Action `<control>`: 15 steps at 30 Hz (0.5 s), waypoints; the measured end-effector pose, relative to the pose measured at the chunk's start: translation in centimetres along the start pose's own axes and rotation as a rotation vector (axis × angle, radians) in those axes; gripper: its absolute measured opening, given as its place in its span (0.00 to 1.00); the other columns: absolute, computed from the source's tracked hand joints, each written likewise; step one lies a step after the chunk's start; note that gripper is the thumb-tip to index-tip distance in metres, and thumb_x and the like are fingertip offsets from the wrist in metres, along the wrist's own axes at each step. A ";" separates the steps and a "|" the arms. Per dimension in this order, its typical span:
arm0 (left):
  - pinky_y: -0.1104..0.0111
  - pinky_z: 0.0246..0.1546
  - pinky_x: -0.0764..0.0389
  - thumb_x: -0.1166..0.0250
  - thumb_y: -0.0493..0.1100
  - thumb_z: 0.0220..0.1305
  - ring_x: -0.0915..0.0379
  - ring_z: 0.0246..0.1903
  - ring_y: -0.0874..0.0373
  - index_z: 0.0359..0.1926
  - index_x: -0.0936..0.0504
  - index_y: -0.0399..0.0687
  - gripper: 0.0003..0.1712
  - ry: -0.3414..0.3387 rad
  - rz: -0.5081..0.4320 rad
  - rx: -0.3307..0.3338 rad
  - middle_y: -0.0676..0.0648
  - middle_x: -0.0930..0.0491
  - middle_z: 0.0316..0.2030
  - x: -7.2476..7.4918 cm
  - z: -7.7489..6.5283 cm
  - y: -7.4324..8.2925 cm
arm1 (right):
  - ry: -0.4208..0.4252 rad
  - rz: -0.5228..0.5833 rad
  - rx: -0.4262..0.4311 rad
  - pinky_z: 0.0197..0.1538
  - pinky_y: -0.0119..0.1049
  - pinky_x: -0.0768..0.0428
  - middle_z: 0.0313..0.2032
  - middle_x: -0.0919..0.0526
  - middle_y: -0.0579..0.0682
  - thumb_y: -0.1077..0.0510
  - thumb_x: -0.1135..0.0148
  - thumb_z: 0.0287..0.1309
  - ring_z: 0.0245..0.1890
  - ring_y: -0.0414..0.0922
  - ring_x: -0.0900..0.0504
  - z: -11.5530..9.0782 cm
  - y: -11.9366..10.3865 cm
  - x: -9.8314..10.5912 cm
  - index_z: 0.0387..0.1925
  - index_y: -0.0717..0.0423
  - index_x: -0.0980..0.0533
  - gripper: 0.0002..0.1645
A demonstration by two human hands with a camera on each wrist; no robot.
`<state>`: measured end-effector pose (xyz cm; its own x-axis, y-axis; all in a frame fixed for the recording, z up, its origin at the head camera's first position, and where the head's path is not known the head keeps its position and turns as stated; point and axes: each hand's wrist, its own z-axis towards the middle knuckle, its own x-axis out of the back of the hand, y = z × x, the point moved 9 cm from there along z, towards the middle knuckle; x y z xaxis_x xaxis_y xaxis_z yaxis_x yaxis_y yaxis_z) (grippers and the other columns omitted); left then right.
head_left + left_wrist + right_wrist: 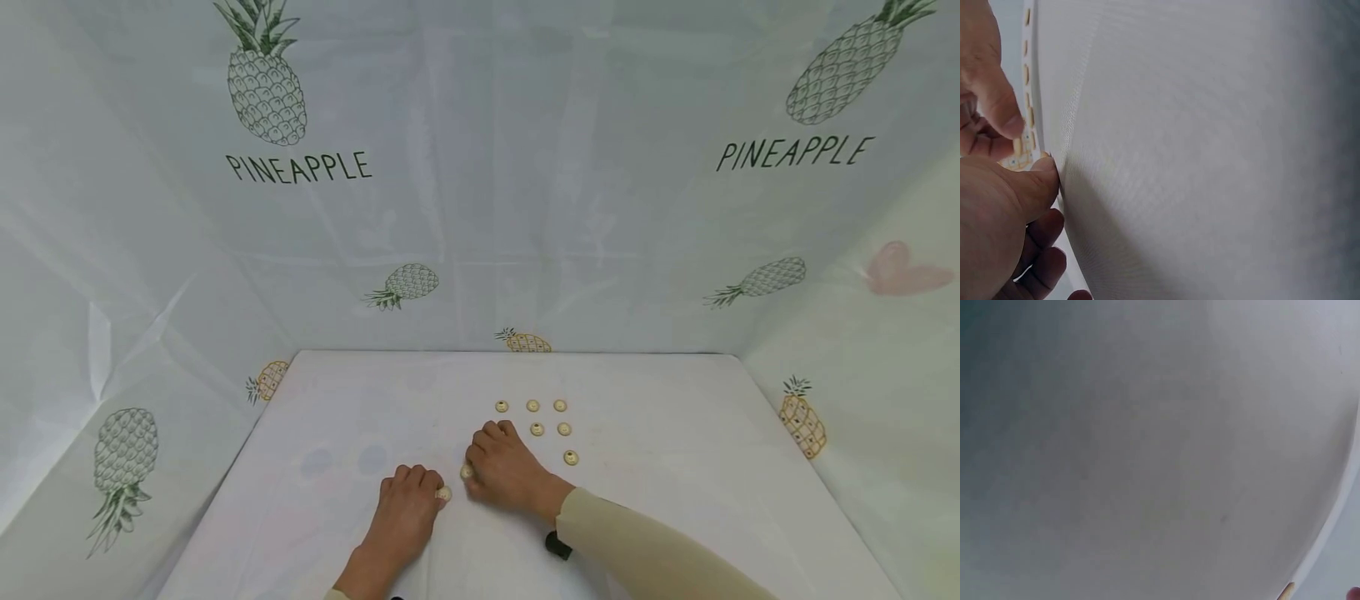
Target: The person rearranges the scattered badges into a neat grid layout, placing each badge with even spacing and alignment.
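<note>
Near the front middle of the table, my left hand (403, 515) pinches a small round pale-wood disc (443, 493) by its thumb side. Just right of it and slightly farther back, my right hand (504, 471) holds a second disc (467, 472) between thumb and fingers. A narrow gap separates the two discs. In the left wrist view, the right hand's disc (1018, 146) shows edge-on at the fingertips, above my left thumb (1041, 172). At the bottom of the right wrist view, one disc (1287, 591) and a fingertip (1354, 594) peek in.
Beyond my right hand, several more discs (532, 406) lie in a loose triangle on the white-covered table (675, 483). Pale sheets with pineapple prints (267, 96) hang behind and at both sides. A black object (557, 546) sits under my right wrist.
</note>
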<state>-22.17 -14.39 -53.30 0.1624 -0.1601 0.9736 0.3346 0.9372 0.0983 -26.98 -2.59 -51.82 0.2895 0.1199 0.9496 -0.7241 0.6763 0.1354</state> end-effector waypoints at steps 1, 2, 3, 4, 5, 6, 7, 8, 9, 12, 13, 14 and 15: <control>0.54 0.42 0.25 0.23 0.50 0.62 0.32 0.40 0.54 0.43 0.19 0.50 0.16 0.000 0.001 -0.001 0.52 0.24 0.38 0.0 0.0 0.0 | 0.000 -0.009 -0.002 0.57 0.46 0.29 0.40 0.20 0.42 0.40 0.35 0.64 0.46 0.44 0.28 0.0 0.0 0.1 0.39 0.46 0.18 0.15; 0.54 0.41 0.25 0.23 0.50 0.62 0.32 0.40 0.55 0.43 0.19 0.50 0.16 0.000 0.002 -0.002 0.52 0.24 0.38 0.1 0.0 0.0 | 0.002 -0.019 -0.002 0.57 0.46 0.29 0.40 0.20 0.42 0.40 0.35 0.65 0.46 0.45 0.29 0.0 0.1 0.3 0.39 0.46 0.19 0.16; 0.55 0.41 0.26 0.23 0.50 0.62 0.32 0.39 0.55 0.43 0.19 0.50 0.16 0.002 0.004 -0.004 0.52 0.24 0.38 0.1 0.0 0.1 | 0.005 -0.030 -0.001 0.57 0.46 0.29 0.41 0.20 0.42 0.39 0.36 0.65 0.46 0.45 0.29 -0.1 0.2 0.4 0.39 0.46 0.19 0.16; 0.55 0.40 0.26 0.23 0.50 0.62 0.33 0.39 0.55 0.43 0.19 0.50 0.16 0.005 0.007 -0.006 0.52 0.24 0.38 0.2 0.0 0.1 | 0.009 -0.038 0.000 0.57 0.46 0.29 0.41 0.20 0.42 0.39 0.36 0.65 0.46 0.45 0.29 -0.1 0.2 0.6 0.39 0.46 0.19 0.17; 0.55 0.40 0.26 0.23 0.50 0.61 0.33 0.38 0.55 0.43 0.19 0.50 0.16 0.009 0.010 -0.009 0.52 0.24 0.38 0.3 -0.1 0.1 | 0.013 -0.046 0.000 0.58 0.46 0.29 0.41 0.21 0.42 0.38 0.36 0.66 0.46 0.45 0.29 -0.2 0.3 0.7 0.39 0.46 0.19 0.17; 0.56 0.39 0.26 0.23 0.50 0.61 0.33 0.38 0.55 0.42 0.19 0.50 0.16 0.015 0.012 -0.011 0.52 0.24 0.38 0.4 -0.1 0.2 | 0.017 -0.051 -0.001 0.58 0.46 0.29 0.40 0.21 0.42 0.38 0.36 0.66 0.46 0.45 0.29 -0.3 0.4 0.8 0.39 0.46 0.19 0.17; 0.56 0.39 0.26 0.23 0.50 0.61 0.34 0.38 0.55 0.42 0.19 0.50 0.16 0.021 0.014 -0.015 0.52 0.23 0.37 0.5 -0.1 0.2 | 0.022 -0.053 -0.001 0.58 0.46 0.29 0.40 0.21 0.42 0.38 0.36 0.66 0.46 0.44 0.29 -0.4 0.6 1.0 0.39 0.46 0.19 0.17; 0.56 0.39 0.27 0.23 0.50 0.61 0.34 0.38 0.56 0.42 0.19 0.50 0.16 0.025 0.013 -0.017 0.52 0.23 0.37 0.6 -0.1 0.3 | 0.030 -0.054 -0.001 0.58 0.46 0.29 0.40 0.21 0.42 0.38 0.36 0.66 0.46 0.44 0.29 -0.5 0.7 1.1 0.39 0.46 0.19 0.17; 0.56 0.39 0.27 0.23 0.50 0.61 0.34 0.38 0.55 0.42 0.20 0.50 0.16 0.028 0.015 -0.018 0.52 0.23 0.37 0.7 -0.1 0.3 | 0.038 -0.051 -0.002 0.58 0.45 0.29 0.40 0.21 0.42 0.38 0.36 0.66 0.46 0.44 0.29 -0.6 0.8 1.2 0.39 0.46 0.19 0.17; 0.55 0.39 0.27 0.23 0.50 0.61 0.33 0.38 0.55 0.41 0.20 0.50 0.16 0.022 0.017 -0.016 0.52 0.23 0.37 0.8 -0.1 0.4 | 0.063 -0.044 -0.005 0.55 0.44 0.29 0.38 0.21 0.42 0.39 0.35 0.64 0.44 0.44 0.29 -1.1 1.2 1.4 0.38 0.46 0.19 0.16; 0.55 0.39 0.26 0.23 0.50 0.61 0.33 0.38 0.54 0.41 0.20 0.50 0.16 0.015 0.019 -0.014 0.51 0.23 0.37 0.8 -0.1 0.4 | 0.068 -0.041 -0.007 0.54 0.44 0.29 0.38 0.21 0.42 0.39 0.34 0.64 0.44 0.44 0.29 -1.2 1.4 1.5 0.38 0.46 0.19 0.16; 0.55 0.39 0.26 0.23 0.50 0.61 0.32 0.38 0.54 0.41 0.20 0.50 0.16 0.008 0.021 -0.013 0.51 0.23 0.38 0.8 -0.1 0.4 | 0.071 -0.040 -0.009 0.54 0.43 0.29 0.38 0.21 0.42 0.39 0.34 0.64 0.44 0.44 0.29 -1.4 1.5 1.5 0.38 0.46 0.19 0.16; 0.54 0.39 0.26 0.23 0.50 0.61 0.32 0.38 0.54 0.42 0.20 0.50 0.16 0.003 0.025 -0.013 0.51 0.23 0.38 0.7 -0.1 0.4 | 0.070 -0.038 -0.013 0.53 0.43 0.29 0.38 0.21 0.42 0.39 0.34 0.64 0.44 0.45 0.29 -1.6 1.7 1.5 0.38 0.46 0.19 0.16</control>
<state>-21.82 -14.18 -52.61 0.1735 -0.1376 0.9752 0.3426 0.9368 0.0712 -26.76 -0.10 -50.60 0.3599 0.1444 0.9217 -0.7041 0.6903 0.1668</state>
